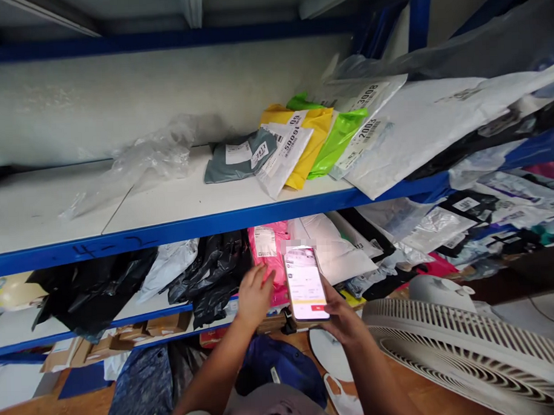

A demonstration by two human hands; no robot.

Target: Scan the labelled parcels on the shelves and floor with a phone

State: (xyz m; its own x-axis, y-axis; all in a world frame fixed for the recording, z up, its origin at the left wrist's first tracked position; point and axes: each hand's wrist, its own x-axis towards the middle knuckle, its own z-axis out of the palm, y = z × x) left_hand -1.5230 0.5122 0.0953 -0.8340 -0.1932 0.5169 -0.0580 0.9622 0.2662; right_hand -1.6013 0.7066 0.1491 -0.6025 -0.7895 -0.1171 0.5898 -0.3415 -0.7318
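Note:
My right hand (337, 313) grips a smartphone (304, 285) by its lower right edge, with the lit screen facing up toward me. On the screen there is a white page with a red button, too small to read. Left of the phone, my left hand (255, 296) reaches over a pink plastic parcel (264, 241) with a white label. Its fingers are slightly bent and apart, holding nothing; whether they touch the parcel I cannot tell. That parcel lies on the middle shelf between black bags (215, 267) and a white padded parcel (330, 248).
The blue-edged upper shelf (241, 218) holds grey, white, yellow and green mailers (320, 145) and crumpled clear plastic (157, 154). A large fan (472, 340) stands close on my right. Cardboard boxes (167, 323) sit lower down, and a blue bag (282, 368) lies near my feet.

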